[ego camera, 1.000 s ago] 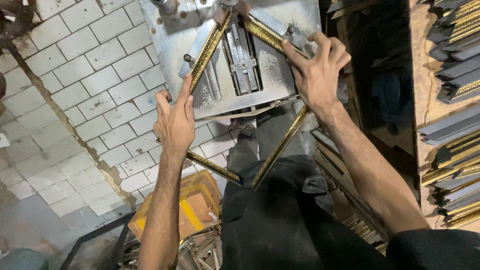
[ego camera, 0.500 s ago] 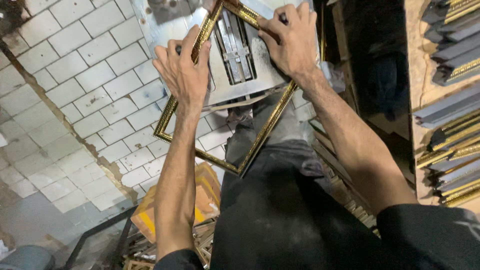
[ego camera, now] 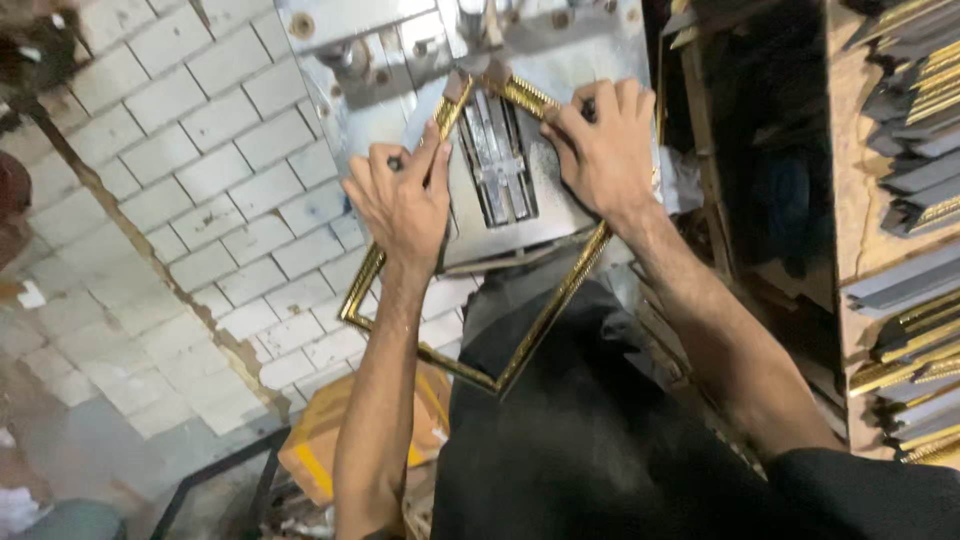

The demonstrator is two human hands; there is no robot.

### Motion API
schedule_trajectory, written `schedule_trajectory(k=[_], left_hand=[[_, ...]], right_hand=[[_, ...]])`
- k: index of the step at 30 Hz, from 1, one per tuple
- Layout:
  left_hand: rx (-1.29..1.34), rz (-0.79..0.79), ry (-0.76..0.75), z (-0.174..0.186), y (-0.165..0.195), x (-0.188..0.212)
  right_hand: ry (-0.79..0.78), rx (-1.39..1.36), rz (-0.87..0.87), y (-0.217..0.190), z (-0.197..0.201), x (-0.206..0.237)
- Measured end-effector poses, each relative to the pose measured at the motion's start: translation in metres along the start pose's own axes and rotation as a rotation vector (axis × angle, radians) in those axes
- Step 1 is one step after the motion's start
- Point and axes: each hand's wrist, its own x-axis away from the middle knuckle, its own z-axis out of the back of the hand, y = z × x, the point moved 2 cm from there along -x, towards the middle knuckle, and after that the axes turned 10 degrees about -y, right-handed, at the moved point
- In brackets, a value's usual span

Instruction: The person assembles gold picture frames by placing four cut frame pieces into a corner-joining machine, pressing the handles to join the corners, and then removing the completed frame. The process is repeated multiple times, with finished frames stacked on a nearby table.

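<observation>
Your left hand point(ego camera: 400, 200) and right hand point(ego camera: 600, 150) each grip a side of the gold frame point(ego camera: 540, 325), pressing its top corner onto the metal machine plate point(ego camera: 400, 120).

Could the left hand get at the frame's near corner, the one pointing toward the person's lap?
Probably yes. The left hand presses the gold rectangular picture frame onto the grey metal machine table; the near corner overhangs below, with nothing covering it, though the hand would have to let go.

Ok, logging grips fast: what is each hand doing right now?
Left hand: closed on the gold picture frame, on its left side rail.
Right hand: pressing down on the frame's right rail near the top corner.
</observation>
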Motion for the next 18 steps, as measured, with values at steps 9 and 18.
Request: schedule_trajectory(k=[9, 18], left_hand=[[0.126, 0.284, 0.259, 0.03, -0.004, 0.124], [1.629, 1.094, -0.166, -0.01, -0.003, 0.349]], right_hand=[[-0.024, -0.367, 0.002, 0.011, -0.003, 0.021], [-0.344, -0.543, -0.128, 0.022, -0.008, 0.024]])
